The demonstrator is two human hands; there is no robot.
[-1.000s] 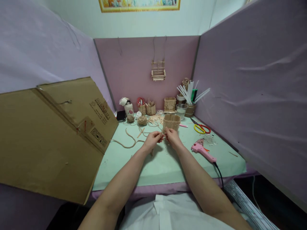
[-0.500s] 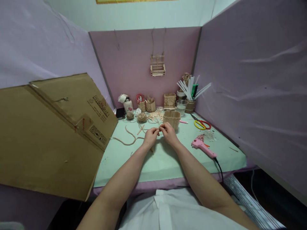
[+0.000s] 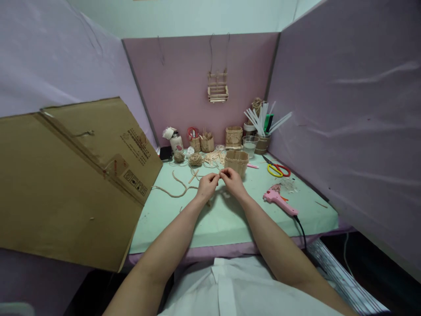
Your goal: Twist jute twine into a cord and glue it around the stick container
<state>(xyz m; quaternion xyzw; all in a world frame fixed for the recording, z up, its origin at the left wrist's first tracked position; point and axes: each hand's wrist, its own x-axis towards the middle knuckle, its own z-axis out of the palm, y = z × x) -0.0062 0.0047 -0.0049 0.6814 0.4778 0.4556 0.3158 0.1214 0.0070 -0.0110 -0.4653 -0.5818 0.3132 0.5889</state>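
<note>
My left hand (image 3: 208,186) and my right hand (image 3: 233,182) meet over the middle of the table, fingertips pinched together. A braided twine cord (image 3: 176,195) curves across the cloth from the left and runs to my left hand. Both pinches seem to close on thin twine, mostly hidden by the fingers. Just behind my right hand stands a small woven-looking basket (image 3: 236,160), apart from the fingers. Left of the hands lie crossed wooden sticks (image 3: 194,176). Part of another brown stick or cord shows beneath my left wrist.
Balls of twine (image 3: 195,159) and wood pieces (image 3: 215,156) lie behind the hands. On the right are scissors (image 3: 275,170) and a corded pink glue gun (image 3: 279,200). A plastic cup of liquid (image 3: 250,145) stands at the back. Cardboard (image 3: 75,188) leans at left.
The view has tilted slightly. My hands stay pinched together in nearly the same place, with only a slight shift of the fingers.
</note>
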